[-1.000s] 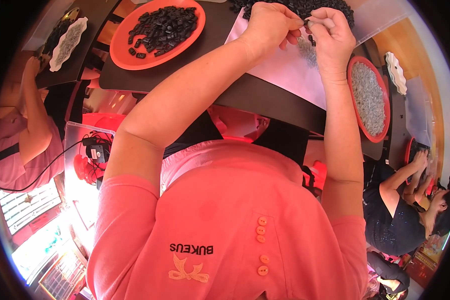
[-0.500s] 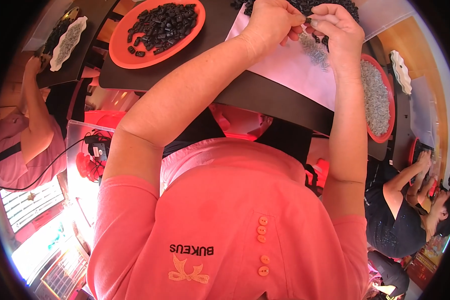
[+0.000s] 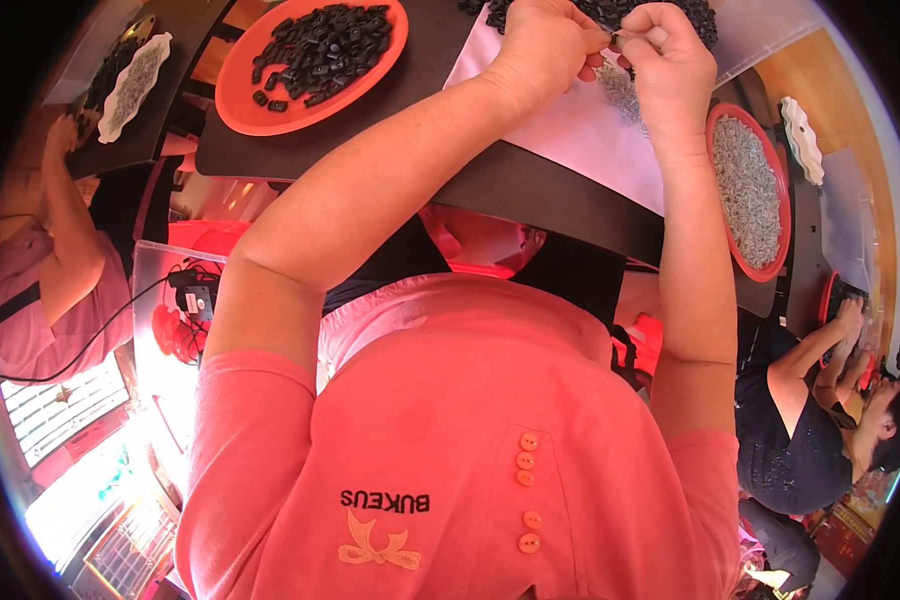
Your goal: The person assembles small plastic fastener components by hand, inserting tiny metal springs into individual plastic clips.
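My left hand [image 3: 545, 45] and my right hand [image 3: 673, 75] meet above a pale sheet [image 3: 570, 135] at the table's far side. Their fingertips pinch together around a small black plastic piece [image 3: 616, 42], mostly covered by the fingers. Beneath my right hand a little pile of small, clear or silvery parts [image 3: 622, 97] lies on the sheet. Just beyond both hands spreads a heap of black plastic pieces [image 3: 698, 20], cut off by the picture's top edge.
On the left, a red plate [image 3: 232, 100] carries many black pieces. To the right of my forearm, another red plate [image 3: 782, 200] is full of small silvery parts. Co-workers sit at tables on both sides, near white wavy-edged trays [image 3: 135, 85]. A clear bin [image 3: 150, 330] stands beside me.
My right hand has shifted slightly left and turned a little, while its fingertips stay against those of my left hand. The black piece between them is now more covered.
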Available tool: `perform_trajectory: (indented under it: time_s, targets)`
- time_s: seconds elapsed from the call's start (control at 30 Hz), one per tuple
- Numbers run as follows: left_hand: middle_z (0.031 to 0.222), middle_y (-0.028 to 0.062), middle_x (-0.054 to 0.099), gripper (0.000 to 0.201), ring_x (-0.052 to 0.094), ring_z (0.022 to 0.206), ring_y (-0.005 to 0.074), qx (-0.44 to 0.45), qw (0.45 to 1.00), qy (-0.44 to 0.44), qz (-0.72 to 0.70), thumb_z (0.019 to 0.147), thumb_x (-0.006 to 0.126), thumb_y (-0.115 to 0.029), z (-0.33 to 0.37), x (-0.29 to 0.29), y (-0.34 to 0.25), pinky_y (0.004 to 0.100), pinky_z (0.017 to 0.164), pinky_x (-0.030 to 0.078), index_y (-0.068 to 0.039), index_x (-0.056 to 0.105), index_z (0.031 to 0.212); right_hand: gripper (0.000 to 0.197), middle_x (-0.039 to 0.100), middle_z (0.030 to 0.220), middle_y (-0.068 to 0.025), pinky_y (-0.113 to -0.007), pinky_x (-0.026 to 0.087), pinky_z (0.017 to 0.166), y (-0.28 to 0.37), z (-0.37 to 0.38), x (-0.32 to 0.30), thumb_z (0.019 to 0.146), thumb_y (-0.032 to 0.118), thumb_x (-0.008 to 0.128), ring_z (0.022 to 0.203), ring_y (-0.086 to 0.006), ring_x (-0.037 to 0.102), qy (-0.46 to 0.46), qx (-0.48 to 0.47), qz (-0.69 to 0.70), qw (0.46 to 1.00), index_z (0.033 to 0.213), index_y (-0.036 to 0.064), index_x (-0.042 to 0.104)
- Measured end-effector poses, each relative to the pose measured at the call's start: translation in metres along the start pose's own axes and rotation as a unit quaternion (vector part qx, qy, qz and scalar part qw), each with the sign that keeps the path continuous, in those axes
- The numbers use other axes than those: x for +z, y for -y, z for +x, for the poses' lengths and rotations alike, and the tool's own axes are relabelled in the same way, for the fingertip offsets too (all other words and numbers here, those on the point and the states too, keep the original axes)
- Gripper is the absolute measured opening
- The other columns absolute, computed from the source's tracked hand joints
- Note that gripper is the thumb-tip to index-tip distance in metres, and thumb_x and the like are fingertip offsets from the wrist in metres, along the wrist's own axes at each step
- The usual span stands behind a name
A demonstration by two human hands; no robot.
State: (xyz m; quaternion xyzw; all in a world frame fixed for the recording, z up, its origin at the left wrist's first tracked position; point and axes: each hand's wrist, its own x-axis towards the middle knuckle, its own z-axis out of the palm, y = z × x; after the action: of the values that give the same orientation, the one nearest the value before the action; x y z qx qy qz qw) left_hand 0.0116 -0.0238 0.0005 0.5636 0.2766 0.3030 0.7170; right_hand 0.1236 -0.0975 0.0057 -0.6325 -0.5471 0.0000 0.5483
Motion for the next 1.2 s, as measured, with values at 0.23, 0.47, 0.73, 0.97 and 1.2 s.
perform_trajectory:
  time_s: [0.23, 0.47, 0.73, 0.97, 1.2]
  targets:
    - [0.061, 0.0093, 0.057, 0.009, 0.052, 0.050, 0.0168, 0.066, 0.994, -0.063, -0.055, 0.081, 0.057, -0.002, 0.002, 0.004, 0.016, 0.0301, 0.043, 0.041, 0.004, 0.059, 0.074, 0.017, 0.060, 0.072, -0.0096, -0.028, 0.048, 0.061, 0.023, -0.005, 0.007, 0.077, -0.009, 0.047, 0.068, -0.0161, 0.062, 0.026, -0.019, -0.142, 0.989, 0.087, 0.0027, 0.052]
    - [0.064, 0.0111, 0.058, 0.007, 0.052, 0.052, 0.0176, 0.060, 0.995, -0.066, -0.048, 0.081, 0.057, -0.002, 0.001, 0.001, 0.011, 0.0307, 0.046, 0.043, 0.003, 0.061, 0.077, 0.009, 0.063, 0.067, -0.0003, -0.022, 0.046, 0.058, 0.007, -0.007, 0.014, 0.078, -0.003, 0.059, 0.060, -0.0042, 0.057, -0.042, -0.074, -0.125, 0.989, 0.083, 0.0052, 0.058]
    - [0.068, 0.0134, 0.063, 0.007, 0.061, 0.055, 0.0186, 0.038, 0.993, -0.068, -0.091, 0.079, 0.061, -0.001, -0.002, -0.004, 0.006, 0.0298, 0.045, 0.047, 0.005, 0.061, 0.076, 0.026, 0.069, 0.085, -0.0102, -0.027, 0.054, 0.070, 0.016, -0.014, 0.024, 0.077, -0.003, 0.061, 0.075, -0.0163, 0.068, -0.055, -0.082, -0.117, 0.988, 0.101, 0.0055, 0.062]
    - [0.068, 0.0137, 0.064, 0.007, 0.061, 0.053, 0.0197, 0.025, 0.991, -0.050, -0.123, 0.081, 0.059, -0.001, 0.001, -0.003, 0.009, 0.0295, 0.045, 0.047, 0.005, 0.060, 0.077, 0.030, 0.069, 0.085, -0.0098, -0.028, 0.054, 0.068, 0.006, -0.015, 0.026, 0.074, -0.005, 0.061, 0.074, -0.0167, 0.068, -0.078, -0.147, -0.163, 0.972, 0.102, 0.0071, 0.063]
    - [0.067, 0.0041, 0.062, 0.013, 0.060, 0.055, 0.0136, 0.128, 0.985, -0.009, 0.116, 0.085, 0.052, -0.006, 0.023, -0.004, 0.029, 0.0262, 0.050, 0.048, -0.002, 0.059, 0.075, 0.029, 0.068, 0.082, -0.0061, -0.028, 0.053, 0.066, 0.006, -0.013, 0.035, 0.069, -0.007, 0.060, 0.069, -0.0181, 0.066, -0.108, -0.181, -0.174, 0.962, 0.093, 0.0089, 0.067]
